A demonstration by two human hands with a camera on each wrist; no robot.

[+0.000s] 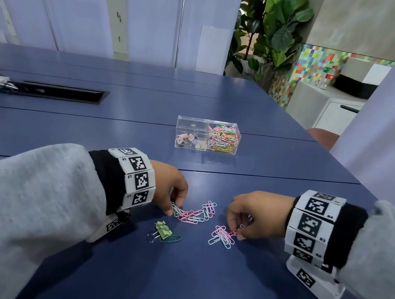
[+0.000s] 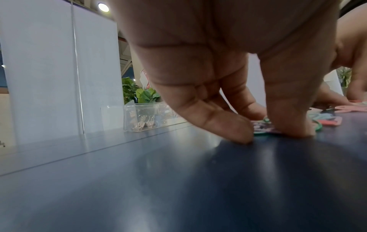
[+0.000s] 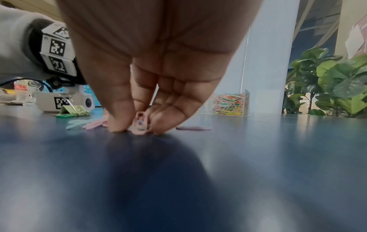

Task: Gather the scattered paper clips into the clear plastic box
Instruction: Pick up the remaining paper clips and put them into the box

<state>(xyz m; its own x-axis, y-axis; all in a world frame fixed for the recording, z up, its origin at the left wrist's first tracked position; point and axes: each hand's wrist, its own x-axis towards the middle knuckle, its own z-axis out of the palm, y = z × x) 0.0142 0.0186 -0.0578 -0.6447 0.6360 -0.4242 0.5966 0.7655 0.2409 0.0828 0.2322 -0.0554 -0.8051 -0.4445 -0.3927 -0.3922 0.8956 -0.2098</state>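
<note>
Seemingly both hands pinch paper clips (image 1: 192, 215): left hand (image 1: 169, 191), right hand (image 1: 255, 214); fingertips hide contact.

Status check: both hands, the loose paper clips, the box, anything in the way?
Left hand pinching clips in the left pile. Right hand pinching pink clips. Clear plastic box open, unobstructed. Green binder clip among them.

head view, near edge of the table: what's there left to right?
left hand → green binder clip → pink and blue paper clips → pink paper clips → right hand
</note>
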